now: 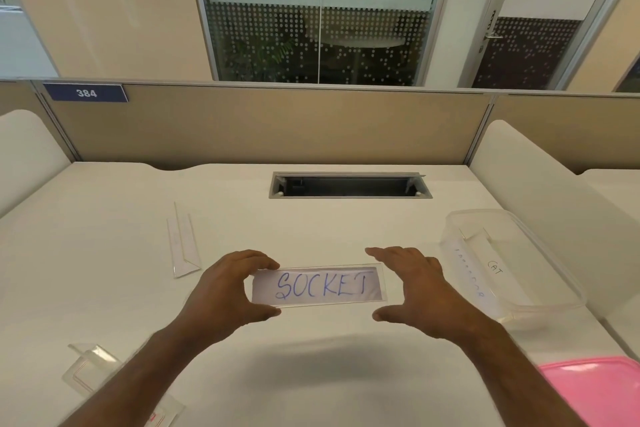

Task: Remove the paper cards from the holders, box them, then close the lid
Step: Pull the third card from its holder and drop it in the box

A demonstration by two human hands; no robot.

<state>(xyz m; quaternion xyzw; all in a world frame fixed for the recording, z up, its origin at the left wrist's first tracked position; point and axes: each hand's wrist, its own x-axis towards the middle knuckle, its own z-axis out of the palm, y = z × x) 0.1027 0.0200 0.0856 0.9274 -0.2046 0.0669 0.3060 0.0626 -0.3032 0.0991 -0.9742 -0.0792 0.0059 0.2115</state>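
Holding the clear holder (318, 286) above the white desk (104, 253) near the middle of the scene, the left hand (221, 291) pinches its left end, fingers on the top edge and thumb under the bottom edge. Inside the holder sits a paper card (317, 284) with "SOCKET" handwritten in blue. The right hand (414, 288) is spread open at the holder's right end, fingers curved above and thumb below; whether it touches the holder cannot be told.

Just right of the right hand, a clear plastic box (554, 263) stands open on the desk, with cards already lying inside, one of them reading "CAT" (495, 267). Nearer, at the right edge, a pink lid (599, 392) lies flat. To the left and a little farther off, an empty holder (183, 246) lies on the desk, and another clear holder (91, 366) lies at the near left by the forearm. Beyond the hands, a cable slot (349, 185) is set in the desk, with a beige partition (277, 128) behind it bearing a blue "384" tag (86, 92).
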